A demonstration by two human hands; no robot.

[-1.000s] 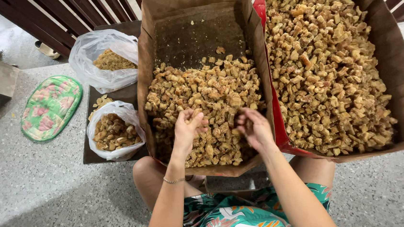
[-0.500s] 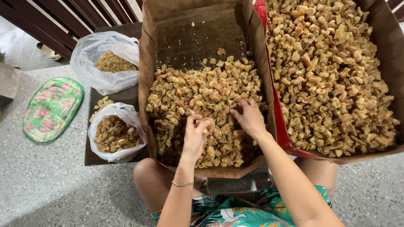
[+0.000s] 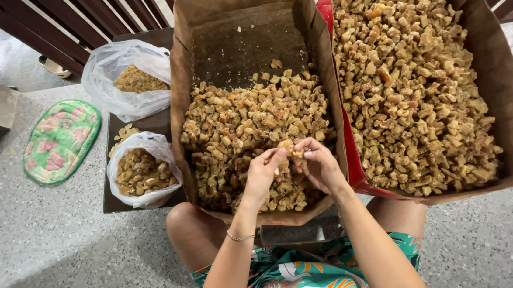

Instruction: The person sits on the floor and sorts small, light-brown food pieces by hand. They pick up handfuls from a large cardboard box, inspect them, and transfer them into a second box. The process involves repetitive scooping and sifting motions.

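Chunks [image 3: 255, 132] fill half of this box [image 3: 181, 83], the right box [image 3: 510, 112] brims. My left hand [image 3: 263, 173] and right hand [image 3: 321, 166] meet, pinching one piece [image 3: 294, 153]; two small bags [image 3: 143, 171] hold little.

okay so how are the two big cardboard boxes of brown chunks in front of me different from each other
The middle box is only partly filled: its far end shows bare floor with crumbs, while the right box is heaped across nearly its whole floor. The left hand and right hand meet over the middle box, pinching a chunk; no hand is over the right box. Both are brown, open-topped and hold similar golden-brown chunks.
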